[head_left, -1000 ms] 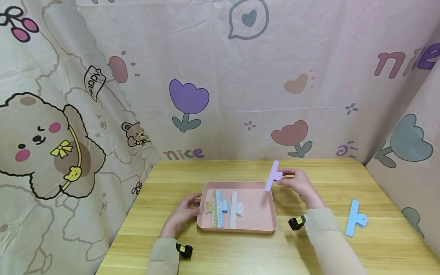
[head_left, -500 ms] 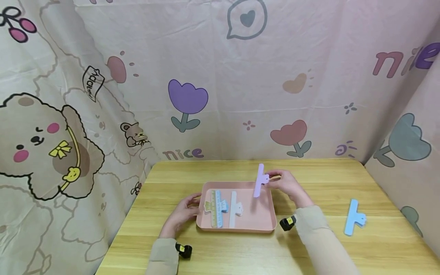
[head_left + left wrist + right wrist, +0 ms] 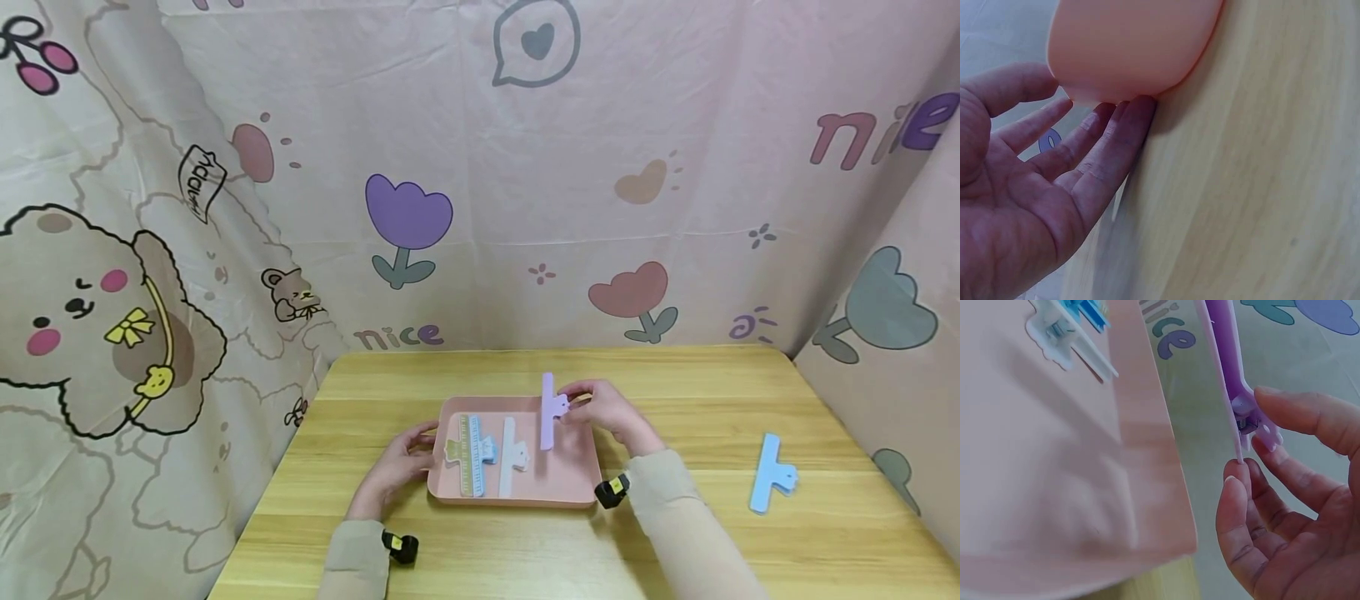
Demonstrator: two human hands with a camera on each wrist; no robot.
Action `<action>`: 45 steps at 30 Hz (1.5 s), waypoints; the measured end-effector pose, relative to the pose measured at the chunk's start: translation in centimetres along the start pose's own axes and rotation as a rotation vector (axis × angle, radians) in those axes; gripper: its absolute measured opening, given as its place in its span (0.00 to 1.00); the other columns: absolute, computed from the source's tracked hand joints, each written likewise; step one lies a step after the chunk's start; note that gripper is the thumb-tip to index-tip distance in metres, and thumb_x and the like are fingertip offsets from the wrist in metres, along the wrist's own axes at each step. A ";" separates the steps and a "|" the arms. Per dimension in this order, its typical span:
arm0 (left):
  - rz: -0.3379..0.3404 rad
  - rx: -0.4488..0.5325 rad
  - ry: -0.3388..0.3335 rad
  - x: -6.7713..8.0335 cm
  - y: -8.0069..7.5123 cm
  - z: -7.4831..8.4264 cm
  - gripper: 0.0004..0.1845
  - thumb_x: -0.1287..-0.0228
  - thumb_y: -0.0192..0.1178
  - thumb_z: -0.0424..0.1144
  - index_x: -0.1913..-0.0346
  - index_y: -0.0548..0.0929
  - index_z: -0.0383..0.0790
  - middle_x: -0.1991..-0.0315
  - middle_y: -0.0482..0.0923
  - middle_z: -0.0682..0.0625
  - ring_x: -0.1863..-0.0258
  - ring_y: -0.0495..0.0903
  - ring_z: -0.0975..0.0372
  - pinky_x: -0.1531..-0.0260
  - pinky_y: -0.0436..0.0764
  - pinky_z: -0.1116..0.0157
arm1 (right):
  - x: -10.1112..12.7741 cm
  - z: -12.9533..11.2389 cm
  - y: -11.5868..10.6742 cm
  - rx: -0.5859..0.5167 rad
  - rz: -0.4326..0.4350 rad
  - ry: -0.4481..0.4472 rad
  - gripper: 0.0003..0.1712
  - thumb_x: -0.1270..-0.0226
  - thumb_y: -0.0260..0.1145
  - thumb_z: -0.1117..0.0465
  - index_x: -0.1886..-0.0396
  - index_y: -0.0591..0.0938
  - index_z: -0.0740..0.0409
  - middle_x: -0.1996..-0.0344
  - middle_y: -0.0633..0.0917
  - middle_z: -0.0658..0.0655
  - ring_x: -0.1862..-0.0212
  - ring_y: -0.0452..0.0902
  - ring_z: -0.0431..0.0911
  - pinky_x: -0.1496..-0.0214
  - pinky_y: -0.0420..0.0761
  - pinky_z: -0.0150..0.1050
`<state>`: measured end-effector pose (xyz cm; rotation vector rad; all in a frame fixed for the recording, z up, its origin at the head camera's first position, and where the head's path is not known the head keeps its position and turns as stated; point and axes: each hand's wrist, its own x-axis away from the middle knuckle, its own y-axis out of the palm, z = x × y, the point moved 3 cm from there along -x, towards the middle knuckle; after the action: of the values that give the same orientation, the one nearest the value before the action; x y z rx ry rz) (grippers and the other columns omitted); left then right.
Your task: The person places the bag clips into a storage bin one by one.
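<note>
Right hand [image 3: 611, 411] pinches the handle of a purple clip [image 3: 550, 410] between thumb and fingertips, holding it upright above the right half of the pink tray [image 3: 573, 492], near its far edge. Left hand [image 3: 397, 467] lies spread, straight fingers touching the tray's left edge. Inside the tray, a ruler-patterned clip [image 3: 470, 454] and a white clip [image 3: 512, 456] lie side by side. Blue clip [image 3: 771, 473] rests on the tabletop near its right edge, well apart from the tray
</note>
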<state>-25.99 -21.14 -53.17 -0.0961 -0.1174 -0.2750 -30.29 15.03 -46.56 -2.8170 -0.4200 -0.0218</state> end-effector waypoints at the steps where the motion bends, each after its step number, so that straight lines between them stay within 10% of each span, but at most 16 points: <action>1: -0.001 -0.002 0.001 0.0 0.0 0.0 0.38 0.43 0.55 0.19 0.27 0.60 0.30 0.38 0.65 0.28 0.49 0.78 0.46 0.53 0.82 0.52 | 0.0 0.0 0.2 -0.003 -0.006 0.001 0.29 0.52 0.74 0.74 0.47 0.79 0.74 0.58 0.82 0.65 0.60 0.78 0.50 0.58 0.81 0.39; 26: -0.005 0.000 0.002 0.1 0.1 0.2 0.37 0.43 0.55 0.19 0.28 0.60 0.29 0.37 0.64 0.26 0.49 0.78 0.45 0.52 0.82 0.52 | -0.4 1.4 3.1 0.182 -0.026 0.159 0.23 0.60 0.76 0.74 0.58 0.85 0.63 0.62 0.80 0.57 0.60 0.73 0.50 0.62 0.76 0.38; 36: -0.009 0.013 0.000 0.1 0.0 0.3 0.37 0.43 0.54 0.18 0.27 0.59 0.28 0.37 0.63 0.26 0.48 0.76 0.42 0.51 0.81 0.50 | 0.5 0.8 4.2 0.331 -0.238 0.066 0.27 0.57 0.78 0.73 0.52 0.83 0.66 0.56 0.84 0.58 0.54 0.78 0.52 0.53 0.81 0.43; 45: -0.010 0.006 0.006 0.2 0.1 0.2 0.37 0.43 0.55 0.19 0.28 0.60 0.29 0.38 0.64 0.26 0.49 0.78 0.45 0.53 0.82 0.53 | 1.5 0.2 1.3 0.143 -0.315 -0.107 0.36 0.47 0.73 0.70 0.38 0.72 0.74 0.46 0.76 0.74 0.48 0.77 0.66 0.49 0.82 0.46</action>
<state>-25.77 -21.12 -52.99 -0.0883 -0.1128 -0.2848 -28.45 14.32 -47.07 -2.5918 -0.8509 0.0893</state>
